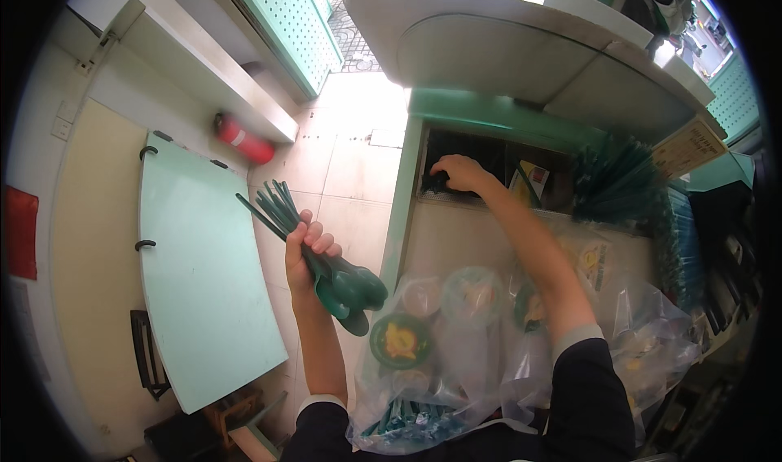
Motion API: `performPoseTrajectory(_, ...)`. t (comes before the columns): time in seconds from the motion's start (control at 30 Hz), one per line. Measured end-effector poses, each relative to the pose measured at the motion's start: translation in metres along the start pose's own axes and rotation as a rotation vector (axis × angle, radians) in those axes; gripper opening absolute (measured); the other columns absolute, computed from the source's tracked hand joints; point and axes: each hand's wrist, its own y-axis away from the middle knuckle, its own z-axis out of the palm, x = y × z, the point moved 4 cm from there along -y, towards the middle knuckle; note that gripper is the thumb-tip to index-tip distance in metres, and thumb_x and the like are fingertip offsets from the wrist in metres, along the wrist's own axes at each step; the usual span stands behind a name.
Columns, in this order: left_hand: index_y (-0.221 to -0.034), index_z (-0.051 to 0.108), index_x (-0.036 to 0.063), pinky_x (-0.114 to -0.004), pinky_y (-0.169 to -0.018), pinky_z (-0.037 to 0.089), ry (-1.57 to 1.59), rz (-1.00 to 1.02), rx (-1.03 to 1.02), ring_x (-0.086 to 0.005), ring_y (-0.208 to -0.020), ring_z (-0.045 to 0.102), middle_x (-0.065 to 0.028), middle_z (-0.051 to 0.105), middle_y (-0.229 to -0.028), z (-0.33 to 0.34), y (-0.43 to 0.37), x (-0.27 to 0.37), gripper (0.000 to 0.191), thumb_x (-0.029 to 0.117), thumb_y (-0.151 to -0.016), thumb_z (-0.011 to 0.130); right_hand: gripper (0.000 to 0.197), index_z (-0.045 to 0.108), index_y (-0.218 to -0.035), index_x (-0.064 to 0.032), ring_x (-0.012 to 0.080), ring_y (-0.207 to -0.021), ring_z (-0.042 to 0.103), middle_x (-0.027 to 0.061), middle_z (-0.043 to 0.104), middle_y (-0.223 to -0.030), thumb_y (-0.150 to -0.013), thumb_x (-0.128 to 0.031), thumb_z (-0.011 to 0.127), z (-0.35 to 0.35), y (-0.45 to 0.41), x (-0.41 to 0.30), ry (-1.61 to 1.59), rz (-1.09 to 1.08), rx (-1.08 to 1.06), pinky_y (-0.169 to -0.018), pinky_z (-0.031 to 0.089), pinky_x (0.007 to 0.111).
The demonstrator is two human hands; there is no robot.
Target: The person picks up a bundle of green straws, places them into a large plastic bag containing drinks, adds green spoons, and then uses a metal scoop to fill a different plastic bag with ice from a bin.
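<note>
My left hand (308,242) grips a bunch of dark green plastic spoons (351,291) by their handles, with the bowls towards the lower right. My right hand (461,172) reaches into the left end of a dark compartment (482,138) in the green-framed counter. Its fingertips are bent over dark items there, and I cannot tell whether they hold anything. Right of that hand lies a small printed card (536,179). Many green wrapped items (617,181) stand further right. Below, a clear plastic bag (464,346) holds round containers and green wrapped pieces.
A curved counter panel (501,52) rises beyond the compartment, with a sign bearing writing (689,147) at its right. Black items (727,248) stand at the right edge. To the left are a pale green folding board (201,266) and a red fire extinguisher (244,139) under a shelf.
</note>
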Motion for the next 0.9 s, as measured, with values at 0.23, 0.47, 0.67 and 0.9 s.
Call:
performPoseTrajectory(0.23, -0.1, 0.046, 0.0086, -0.025, -0.056, 0.039, 0.044, -0.031, -0.027, -0.0084, -0.057, 0.043, 0.002, 0.042, -0.064, -0.004, 0.0, -0.004, 0.015, 0.015, -0.087, 0.043, 0.022, 0.057, -0.087, -0.008, 0.0268, -0.083, 0.056, 0.0101, 0.06, -0.083, -0.066, -0.008, 0.063, 0.005, 0.009, -0.008, 0.007, -0.091, 0.087, -0.072, 0.044, 0.036)
performPoseTrajectory(0.47, -0.092, 0.043, 0.0104, -0.024, -0.056, 0.039, 0.02, -0.058, -0.018, -0.0079, -0.057, 0.042, 0.0025, 0.041, -0.065, 0.006, -0.001, -0.016, 0.007, 0.015, -0.087, 0.044, 0.014, 0.06, -0.081, -0.0046, 0.0265, -0.07, 0.059, 0.0123, 0.061, -0.071, -0.068, -0.011, 0.062, -0.027, 0.009, -0.016, -0.157, -0.154, 0.224, -0.062, 0.045, 0.035)
performPoseTrajectory(0.67, -0.09, 0.043, 0.0109, -0.025, -0.056, 0.04, -0.119, -0.02, 0.038, -0.008, -0.057, 0.043, 0.0029, 0.041, -0.064, 0.014, 0.001, -0.018, 0.007, 0.015, -0.085, 0.046, 0.03, 0.062, -0.083, -0.0049, 0.0264, -0.069, 0.057, 0.0114, 0.061, -0.074, -0.065, -0.028, 0.067, -0.08, 0.015, -0.022, -0.182, -0.048, 0.284, -0.064, 0.044, 0.035)
performPoseTrajectory(0.9, -0.089, 0.043, 0.0107, -0.027, -0.057, 0.041, -0.255, -0.017, 0.032, -0.0099, -0.059, 0.044, 0.0017, 0.042, -0.064, 0.024, -0.002, -0.028, 0.011, 0.016, -0.082, 0.05, 0.028, 0.061, -0.082, -0.0045, 0.0195, -0.067, 0.056, 0.0078, 0.061, -0.073, -0.066, -0.027, 0.067, -0.131, 0.031, -0.012, -0.319, 0.02, 0.368, -0.062, 0.043, 0.031)
